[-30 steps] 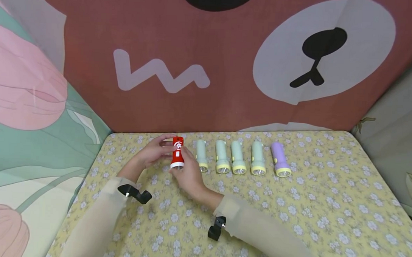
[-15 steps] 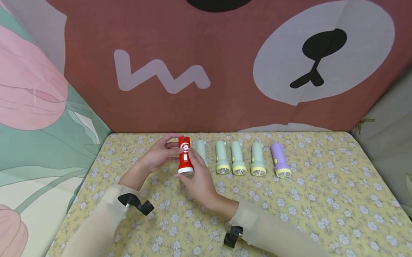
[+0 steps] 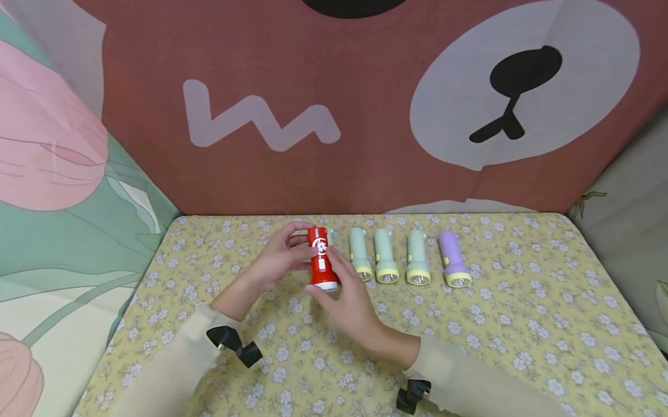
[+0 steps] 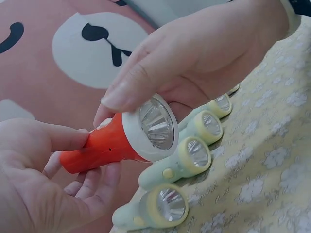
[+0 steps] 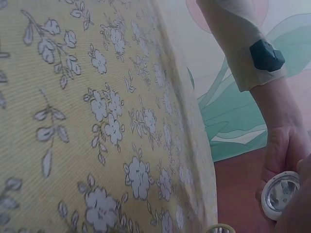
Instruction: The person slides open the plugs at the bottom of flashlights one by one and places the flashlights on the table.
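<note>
A red flashlight (image 3: pixel 319 270) with a white rim and white printing is held above the table in the head view. My left hand (image 3: pixel 279 256) grips its narrow tail end between thumb and fingers, plain in the left wrist view, where the red body (image 4: pixel 104 145) tilts lens end up. From the other side my right hand (image 3: pixel 353 304) holds the head end, its thumb (image 4: pixel 121 94) against the white rim. The right wrist view shows the flashlight's round lens (image 5: pixel 281 195) near the edge. The right hand's far fingers are hidden.
Several pale green flashlights with yellow rims, such as this green flashlight (image 3: pixel 384 254), lie in a row on the flowered tablecloth (image 3: pixel 501 337). The leftmost is mostly behind the red one. A purple flashlight (image 3: pixel 452 255) ends the row. A printed cloth wall (image 3: pixel 368 179) stands behind the table.
Both hands have moved right and slightly nearer with the red flashlight, which now covers most of the leftmost green one. The flashlights on the table have stayed put.
</note>
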Available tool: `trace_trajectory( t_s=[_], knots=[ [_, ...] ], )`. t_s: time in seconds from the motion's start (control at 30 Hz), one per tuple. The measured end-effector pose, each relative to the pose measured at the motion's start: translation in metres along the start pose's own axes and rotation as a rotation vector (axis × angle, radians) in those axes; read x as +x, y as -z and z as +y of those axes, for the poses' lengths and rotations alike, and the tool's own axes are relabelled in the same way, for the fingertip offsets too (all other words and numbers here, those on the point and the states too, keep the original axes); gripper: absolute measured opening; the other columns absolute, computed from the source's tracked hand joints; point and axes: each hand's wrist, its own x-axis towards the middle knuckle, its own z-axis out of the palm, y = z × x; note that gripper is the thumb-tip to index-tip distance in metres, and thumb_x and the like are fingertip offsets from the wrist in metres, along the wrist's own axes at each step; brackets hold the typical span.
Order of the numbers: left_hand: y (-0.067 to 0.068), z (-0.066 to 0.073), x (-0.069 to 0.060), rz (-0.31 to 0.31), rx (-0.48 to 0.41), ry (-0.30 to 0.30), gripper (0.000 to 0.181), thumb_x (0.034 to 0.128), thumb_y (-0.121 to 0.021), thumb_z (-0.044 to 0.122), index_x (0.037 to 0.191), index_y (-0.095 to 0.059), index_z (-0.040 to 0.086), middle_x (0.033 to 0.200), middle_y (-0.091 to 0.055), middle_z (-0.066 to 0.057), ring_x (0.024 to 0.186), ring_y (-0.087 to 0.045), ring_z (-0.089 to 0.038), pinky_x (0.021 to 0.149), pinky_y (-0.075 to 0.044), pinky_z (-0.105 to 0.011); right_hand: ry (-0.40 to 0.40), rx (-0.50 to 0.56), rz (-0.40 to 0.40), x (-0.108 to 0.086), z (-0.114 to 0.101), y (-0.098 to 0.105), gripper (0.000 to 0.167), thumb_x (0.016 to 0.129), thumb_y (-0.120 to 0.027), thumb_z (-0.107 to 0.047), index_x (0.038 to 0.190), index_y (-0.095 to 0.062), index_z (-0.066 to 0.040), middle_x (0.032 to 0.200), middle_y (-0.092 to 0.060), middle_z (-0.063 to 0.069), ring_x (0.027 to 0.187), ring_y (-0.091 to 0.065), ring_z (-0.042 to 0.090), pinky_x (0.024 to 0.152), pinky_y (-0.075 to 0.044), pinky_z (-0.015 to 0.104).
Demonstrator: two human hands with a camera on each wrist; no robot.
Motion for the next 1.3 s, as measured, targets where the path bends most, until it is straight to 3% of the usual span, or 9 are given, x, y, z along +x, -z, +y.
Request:
trace_trajectory(
  t_s=[0.17,0.33,0.47,0.6,0.77,0.83,1.03,1.3],
  knots=[
    [-0.012,0.002,0.001,-0.004,0.003,-0.038,0.055,0.0966,-0.063,-0.004,0.147,-0.042,0.001,0.14,-0.052,-0.024,0.119,-0.06,-0.029,0.089,-0.059,-0.045,-0.035,0.127,-0.006,-0.001,-0.001,0.017,0.071,0.094,-0.075,-0.011,0.154,-0.039,-0.007,0.155,-0.041,0.011,0.138,-0.048,0.03,0.106,-0.049,0.043],
    [-0.019,0.002,0.002,-0.028,0.042,-0.138,0.054,0.0948,-0.066,-0.006,0.145,-0.045,0.0,0.14,-0.053,-0.022,0.123,-0.056,-0.036,0.087,-0.06,-0.042,-0.127,0.201,-0.033,0.001,-0.003,0.03,0.072,0.095,-0.074,-0.009,0.155,-0.035,-0.005,0.149,-0.048,0.012,0.133,-0.052,0.029,0.109,-0.047,0.037],
    [-0.024,0.004,0.004,-0.031,0.124,-0.232,0.051,0.0936,-0.067,-0.007,0.141,-0.049,-0.001,0.138,-0.056,-0.02,0.123,-0.056,-0.036,0.086,-0.06,-0.039,-0.143,0.178,-0.051,0.004,-0.003,0.039,0.07,0.095,-0.073,-0.008,0.154,-0.037,-0.003,0.14,-0.056,0.016,0.129,-0.055,0.03,0.108,-0.048,0.04],
    [-0.029,0.004,0.004,0.009,0.205,-0.31,0.048,0.0918,-0.071,-0.007,0.136,-0.053,-0.001,0.134,-0.059,-0.016,0.119,-0.059,-0.031,0.091,-0.058,-0.037,-0.127,0.13,-0.048,0.005,-0.003,0.046,0.069,0.094,-0.075,-0.01,0.153,-0.04,-0.004,0.135,-0.06,0.015,0.126,-0.058,0.03,0.105,-0.05,0.043],
    [-0.031,0.003,0.004,0.03,0.255,-0.423,0.046,0.088,-0.074,-0.009,0.131,-0.058,-0.002,0.13,-0.061,-0.016,0.115,-0.062,-0.031,0.102,-0.052,-0.041,-0.115,0.106,-0.044,0.005,0.002,0.049,0.068,0.093,-0.077,-0.011,0.152,-0.043,-0.008,0.132,-0.062,0.012,0.122,-0.06,0.027,0.102,-0.053,0.044],
    [-0.033,0.002,0.005,0.021,0.256,-0.459,0.045,0.0873,-0.073,-0.011,0.129,-0.058,-0.004,0.128,-0.06,-0.017,0.114,-0.062,-0.033,0.1,-0.053,-0.041,-0.108,0.129,-0.039,0.006,0.004,0.049,0.067,0.093,-0.077,-0.01,0.151,-0.044,-0.007,0.131,-0.063,0.013,0.122,-0.06,0.028,0.102,-0.053,0.043],
    [-0.038,0.0,0.003,-0.01,0.207,-0.495,0.044,0.0866,-0.071,-0.015,0.127,-0.058,-0.006,0.124,-0.06,-0.021,0.112,-0.062,-0.032,0.083,-0.062,-0.036,-0.108,0.172,-0.002,0.008,0.012,0.048,0.06,0.092,-0.076,-0.006,0.145,-0.05,-0.004,0.13,-0.064,0.014,0.121,-0.061,0.028,0.101,-0.053,0.036],
    [-0.047,0.002,-0.001,-0.044,0.249,-0.557,0.038,0.0866,-0.072,-0.015,0.122,-0.062,-0.006,0.123,-0.062,-0.021,0.112,-0.062,-0.027,0.086,-0.061,-0.038,-0.082,0.14,0.02,0.007,0.018,0.05,0.046,0.092,-0.077,-0.007,0.134,-0.06,-0.004,0.123,-0.068,0.012,0.117,-0.064,0.026,0.102,-0.053,0.041]
  ],
)
